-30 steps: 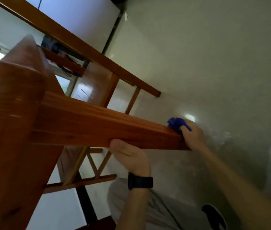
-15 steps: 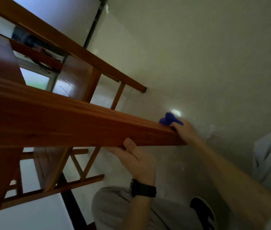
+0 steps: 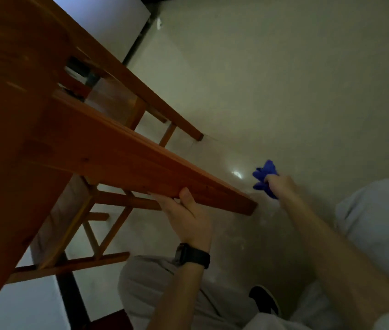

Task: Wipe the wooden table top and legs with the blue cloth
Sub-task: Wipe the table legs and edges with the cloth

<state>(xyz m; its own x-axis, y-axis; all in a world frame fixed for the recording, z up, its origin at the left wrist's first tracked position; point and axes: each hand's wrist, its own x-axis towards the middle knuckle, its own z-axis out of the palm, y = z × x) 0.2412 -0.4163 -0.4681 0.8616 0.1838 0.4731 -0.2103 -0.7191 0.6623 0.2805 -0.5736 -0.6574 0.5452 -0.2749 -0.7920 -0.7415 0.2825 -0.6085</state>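
Head view: the wooden table fills your left side, seen close and at a steep tilt, its dark broad part nearest the camera. Two long members run from it toward the middle of the picture. The near leg ends at a square-cut tip low in the centre; the far leg ends higher up, on the pale floor. Thin rungs cross below the near leg.

Your grey trousers show at the bottom and again at the right edge. Both bare forearms reach up from the lower edge.

Your left hand grips the near leg a little short of its tip: the thumb lies up against the face turned to you, and the fingers wrap under the lower edge, mostly hidden behind the wood.

Your right hand is clenched around the blue cloth. The cloth is bunched, and it spills out past the curled fingers on the side toward the table, some above the knuckles and some below. It sits just beyond the tip of the near leg, apart from the wood, with a strip of floor showing between them.

A black watch circles your left wrist. A black shoe shows between the forearms near the bottom.
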